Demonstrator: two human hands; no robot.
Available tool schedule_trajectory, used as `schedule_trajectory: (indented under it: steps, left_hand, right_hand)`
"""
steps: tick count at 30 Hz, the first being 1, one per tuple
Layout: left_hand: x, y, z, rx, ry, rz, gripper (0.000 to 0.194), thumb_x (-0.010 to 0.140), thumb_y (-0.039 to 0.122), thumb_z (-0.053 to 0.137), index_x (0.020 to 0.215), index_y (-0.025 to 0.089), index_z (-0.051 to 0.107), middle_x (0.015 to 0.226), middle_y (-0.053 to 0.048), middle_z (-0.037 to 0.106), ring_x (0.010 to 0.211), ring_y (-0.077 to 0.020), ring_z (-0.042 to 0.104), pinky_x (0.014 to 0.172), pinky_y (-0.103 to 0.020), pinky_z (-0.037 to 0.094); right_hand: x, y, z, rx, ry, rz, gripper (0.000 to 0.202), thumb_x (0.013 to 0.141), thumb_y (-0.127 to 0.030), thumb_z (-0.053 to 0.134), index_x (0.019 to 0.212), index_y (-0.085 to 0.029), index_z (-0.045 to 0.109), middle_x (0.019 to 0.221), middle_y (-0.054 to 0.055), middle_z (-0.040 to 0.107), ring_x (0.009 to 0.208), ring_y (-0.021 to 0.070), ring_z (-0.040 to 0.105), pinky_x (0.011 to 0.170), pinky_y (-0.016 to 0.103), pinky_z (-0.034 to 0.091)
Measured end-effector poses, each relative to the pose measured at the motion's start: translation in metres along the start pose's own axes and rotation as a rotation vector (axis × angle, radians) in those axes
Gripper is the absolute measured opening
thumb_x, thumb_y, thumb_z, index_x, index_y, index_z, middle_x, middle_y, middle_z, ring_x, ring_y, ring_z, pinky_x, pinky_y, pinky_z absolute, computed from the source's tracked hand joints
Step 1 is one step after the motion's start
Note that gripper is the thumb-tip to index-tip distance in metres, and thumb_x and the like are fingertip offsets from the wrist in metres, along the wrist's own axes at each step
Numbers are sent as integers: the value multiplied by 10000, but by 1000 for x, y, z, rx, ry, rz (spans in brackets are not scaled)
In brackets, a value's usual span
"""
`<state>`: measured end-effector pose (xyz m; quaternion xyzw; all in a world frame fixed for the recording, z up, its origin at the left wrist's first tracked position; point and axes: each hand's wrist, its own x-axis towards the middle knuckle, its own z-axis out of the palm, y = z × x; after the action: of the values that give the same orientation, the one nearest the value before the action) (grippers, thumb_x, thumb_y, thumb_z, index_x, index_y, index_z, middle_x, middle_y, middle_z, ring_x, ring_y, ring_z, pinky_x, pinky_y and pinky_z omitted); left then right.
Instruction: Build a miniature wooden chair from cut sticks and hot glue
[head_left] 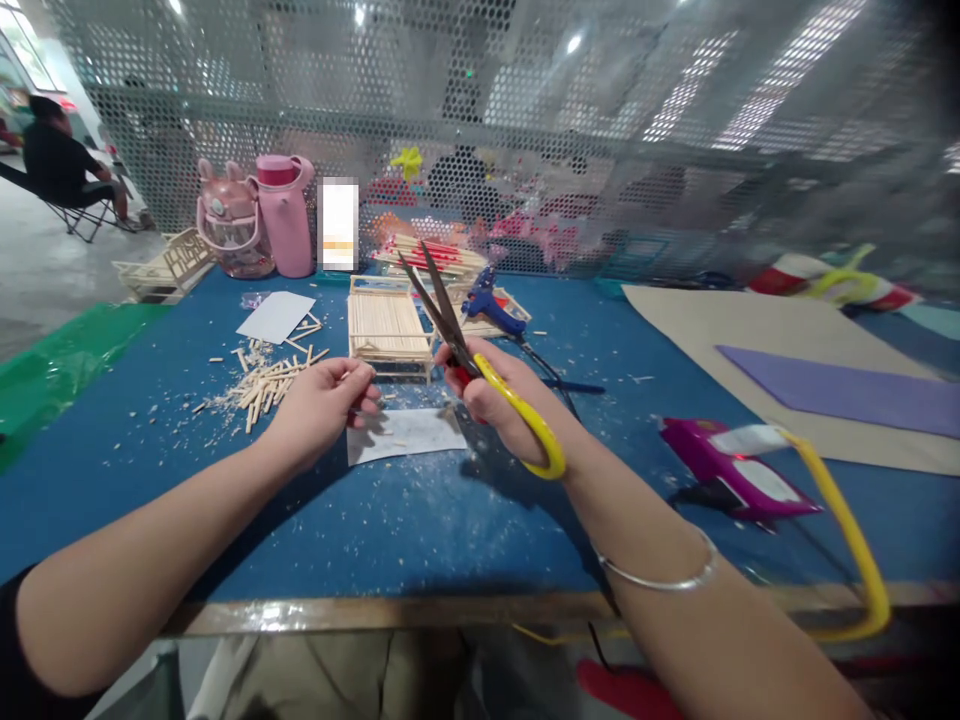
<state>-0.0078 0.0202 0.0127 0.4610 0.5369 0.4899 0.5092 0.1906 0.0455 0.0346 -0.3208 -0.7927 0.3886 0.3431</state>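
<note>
My right hand point(499, 390) is wrapped round yellow-handled scissors point(536, 425), whose dark blades point up and away, slightly parted. Something red shows at its fingers. My left hand point(330, 400) has thumb and fingertips pressed together; whatever is between them is too small to make out. Beneath and between the hands lies a white paper point(409, 437) with small bits on it. Just beyond stands a small stick-built bed frame point(388, 325). A pile of short cut sticks point(274, 385) lies left of my left hand.
A blue glue gun point(491, 303) lies behind the scissors. Pink bottles point(289, 220) and a lit screen point(339, 225) stand at the back. To the right are a magenta device point(731, 470) with a yellow strap, brown board point(675, 320) and purple sheet point(832, 385). A seated person is far left.
</note>
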Motion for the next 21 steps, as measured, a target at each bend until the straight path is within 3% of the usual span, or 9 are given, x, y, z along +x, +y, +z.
schedule_trajectory:
  steps: [3,6,9,12,14,19,21]
  left_hand:
    - [4,-6,2,226,-64,130,135,800,219,595,682,157,619,620,0,610,567,-101,533,551,-219,433]
    - [5,-11,2,570,-171,385,109,792,228,582,759,177,673,796,-39,675,717,-143,577,657,-265,438]
    - [5,-11,0,654,-170,486,160,823,256,537,803,174,673,873,-60,689,774,-161,593,695,-288,439]
    - [3,-6,-3,511,32,456,189,828,312,549,806,167,667,776,-41,680,680,-143,562,641,-274,427]
    - [-1,-2,-4,311,100,396,183,816,319,576,783,166,670,717,-23,665,626,-120,535,609,-249,420]
    - [-10,1,-1,-177,-42,210,154,747,322,686,745,168,687,682,-8,652,615,-86,543,585,-188,429]
    - [-11,0,0,-311,-45,151,152,728,319,706,737,169,680,689,-7,652,637,-89,564,584,-180,440]
  right_hand:
    - [1,-3,3,-66,13,-13,648,677,-769,504,947,-181,509,753,-8,459,637,107,399,569,253,342]
    - [1,-4,3,-80,10,1,661,667,-775,507,946,-176,510,707,-24,440,607,102,379,555,253,327]
    - [1,-3,2,-88,27,-4,658,672,-771,507,951,-175,514,702,-26,434,604,102,378,553,254,324]
    - [1,-2,2,-126,49,-19,658,675,-769,506,958,-176,528,713,-16,450,631,115,400,564,259,328]
    - [0,-2,2,-151,67,-36,648,680,-762,510,956,-177,535,720,-12,465,638,119,408,571,262,329]
    - [0,-5,9,-138,106,-69,533,723,-672,563,942,-188,532,712,-22,472,610,103,396,567,250,331]
    - [-1,-7,13,-109,132,-65,493,741,-636,574,943,-188,528,708,-27,468,602,98,394,560,245,329]
